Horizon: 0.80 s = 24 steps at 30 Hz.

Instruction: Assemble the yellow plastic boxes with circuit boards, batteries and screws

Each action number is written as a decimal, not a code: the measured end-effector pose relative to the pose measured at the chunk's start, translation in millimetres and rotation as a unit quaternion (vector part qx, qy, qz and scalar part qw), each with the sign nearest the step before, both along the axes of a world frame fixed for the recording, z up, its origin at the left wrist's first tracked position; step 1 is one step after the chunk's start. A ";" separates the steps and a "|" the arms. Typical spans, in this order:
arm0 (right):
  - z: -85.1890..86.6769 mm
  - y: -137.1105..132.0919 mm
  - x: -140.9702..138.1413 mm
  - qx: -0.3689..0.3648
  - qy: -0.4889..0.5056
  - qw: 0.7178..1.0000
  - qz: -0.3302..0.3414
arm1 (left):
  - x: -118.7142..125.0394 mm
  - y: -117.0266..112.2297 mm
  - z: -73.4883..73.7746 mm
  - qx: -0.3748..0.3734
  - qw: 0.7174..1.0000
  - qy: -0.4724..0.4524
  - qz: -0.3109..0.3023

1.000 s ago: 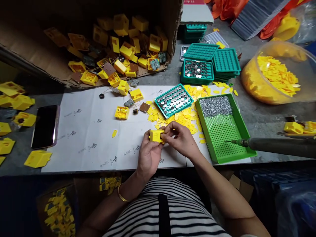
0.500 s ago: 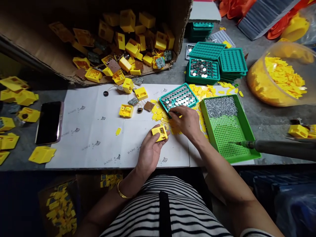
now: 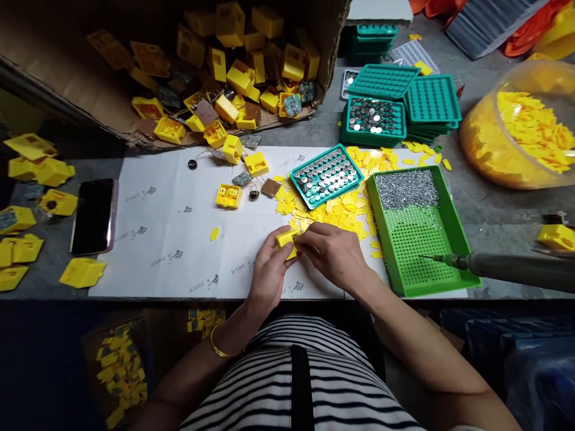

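My left hand point(image 3: 268, 272) is closed around a small yellow plastic box point(image 3: 286, 240), held just above the white paper sheet point(image 3: 171, 233). My right hand point(image 3: 335, 254) meets it from the right, its fingertips pinched against the box's right side; whatever small piece they hold is hidden. Just beyond my hands lies a heap of small flat yellow plastic pieces point(image 3: 341, 212). Behind the heap sits a teal tray of button cells point(image 3: 326, 175).
A green perforated tray of tiny screws point(image 3: 415, 230) lies right, an electric screwdriver point(image 3: 498, 264) across its near corner. A cardboard box of yellow housings point(image 3: 215, 72) stands behind. Stacked teal trays point(image 3: 399, 108), a clear tub of yellow pieces point(image 3: 525, 134), a phone point(image 3: 93, 215).
My right hand came back from the teal tray and the yellow heap to the box in my left hand. The left hand has turned the box and drawn it slightly nearer.
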State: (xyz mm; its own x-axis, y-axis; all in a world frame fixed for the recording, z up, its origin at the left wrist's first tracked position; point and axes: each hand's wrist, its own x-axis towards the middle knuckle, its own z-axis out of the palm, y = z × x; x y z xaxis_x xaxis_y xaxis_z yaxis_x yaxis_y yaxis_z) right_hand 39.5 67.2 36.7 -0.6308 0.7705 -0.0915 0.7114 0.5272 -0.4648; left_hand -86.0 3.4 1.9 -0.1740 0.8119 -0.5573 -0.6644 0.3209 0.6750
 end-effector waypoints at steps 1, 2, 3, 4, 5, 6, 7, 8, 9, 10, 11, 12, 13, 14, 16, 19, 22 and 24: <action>2.3 -0.3 0.9 -0.003 -0.020 1.000 0.017 | 0.1 -2.0 -0.6 -0.005 1.000 0.013 -0.012; 4.0 -0.3 2.3 -0.011 -0.028 0.999 0.030 | 0.4 -4.4 -1.2 -0.010 0.999 0.026 -0.023; 5.0 0.0 4.0 -0.024 -0.021 0.999 0.037 | 1.0 -7.1 -1.9 -0.012 0.999 0.036 -0.033; 4.9 0.5 6.1 -0.044 -0.003 0.998 0.034 | 1.7 -10.1 -2.7 -0.012 0.998 0.043 -0.041; 3.6 1.3 8.3 -0.073 0.025 0.997 0.020 | 2.7 -13.4 -3.6 -0.008 0.998 0.047 -0.048; 1.1 2.0 10.6 -0.114 0.061 0.992 0.001 | 3.6 -16.8 -4.6 -0.003 0.997 0.052 -0.053; -2.4 2.5 12.8 -0.166 0.104 0.980 -0.023 | 4.6 -20.3 -5.6 0.004 0.997 0.058 -0.059; -6.8 2.5 14.7 -0.224 0.149 0.962 -0.047 | 5.6 -23.8 -6.7 0.011 0.996 0.064 -0.065; -11.5 1.7 16.4 -0.283 0.193 0.937 -0.068 | 6.4 -27.1 -7.7 0.018 0.995 0.071 -0.071; -16.4 0.2 17.6 -0.339 0.234 0.907 -0.085 | 7.2 -30.1 -8.6 0.025 0.994 0.076 -0.077; -21.0 -2.1 18.5 -0.384 0.269 0.877 -0.100 | 7.8 -32.6 -9.2 0.030 0.993 0.078 -0.080; -25.2 -5.0 19.3 -0.417 0.297 0.852 -0.111 | 8.2 -34.5 -9.5 0.029 0.994 0.074 -0.080; -28.8 -8.2 19.9 -0.439 0.316 0.832 -0.118 | 8.3 -35.7 -9.4 0.024 0.995 0.063 -0.077; -31.8 -11.1 20.6 -0.455 0.331 0.818 -0.121 | 8.0 -36.2 -9.0 0.015 0.996 0.046 -0.072; -36.3 -15.1 22.4 -0.462 0.359 0.800 -0.131 | 6.3 -35.3 -7.3 -0.007 0.998 -0.002 -0.065; -39.6 -15.6 24.4 -0.358 0.383 0.831 -0.186 | 0.9 -31.3 -3.7 -0.027 0.995 -0.076 -0.053; -37.5 -18.1 21.0 -0.180 0.355 0.892 -0.217 | -4.5 -28.2 -1.0 -0.029 0.993 -0.113 -0.023; -33.5 -25.9 16.0 -0.147 0.357 0.896 -0.219 | -5.9 -27.4 -0.3 -0.019 0.993 -0.118 -0.002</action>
